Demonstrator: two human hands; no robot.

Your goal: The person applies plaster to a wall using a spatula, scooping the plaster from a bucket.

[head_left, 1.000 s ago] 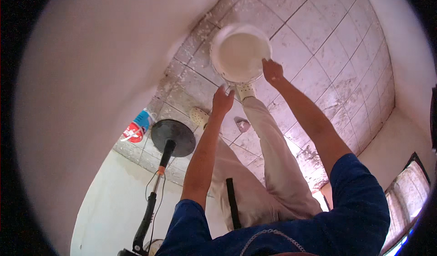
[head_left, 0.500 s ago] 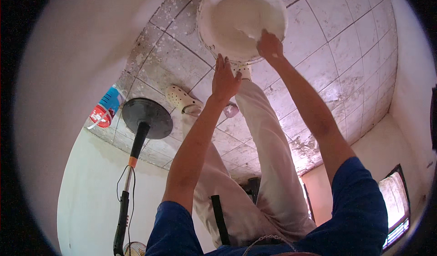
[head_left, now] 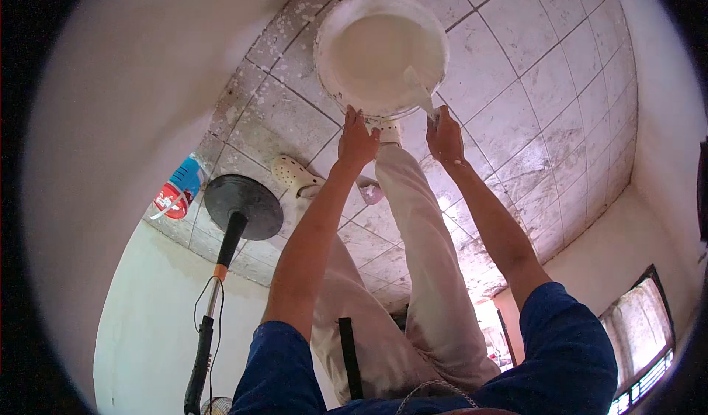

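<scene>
A white, round bucket (head_left: 324, 75) stands on the floor, with thick pale paste (head_left: 380, 50) inside it. My right hand (head_left: 446, 138) is closed around a putty knife (head_left: 418, 83), just outside the bucket's near right rim. The knife's whitened blade points up and left over the paste, and its handle is mostly hidden in my fingers. My left hand (head_left: 358, 143) is at the near left side of the bucket, fingers stretched out against its outer edge and thumb apart. White smears mark my right wrist.
Spattered floor tiles (head_left: 516, 120) surround the bucket, and my pale clogs (head_left: 291, 173) stand close to it. At left, a black round-based stand (head_left: 243, 207) has a cable along its pole. A blue and red container (head_left: 177, 190) lies beside the wall (head_left: 169, 297).
My right hand has drawn back from over the paste toward me, bringing the putty knife's blade into sight. The bucket sits slightly lower and left in view. My left hand remains beside it.
</scene>
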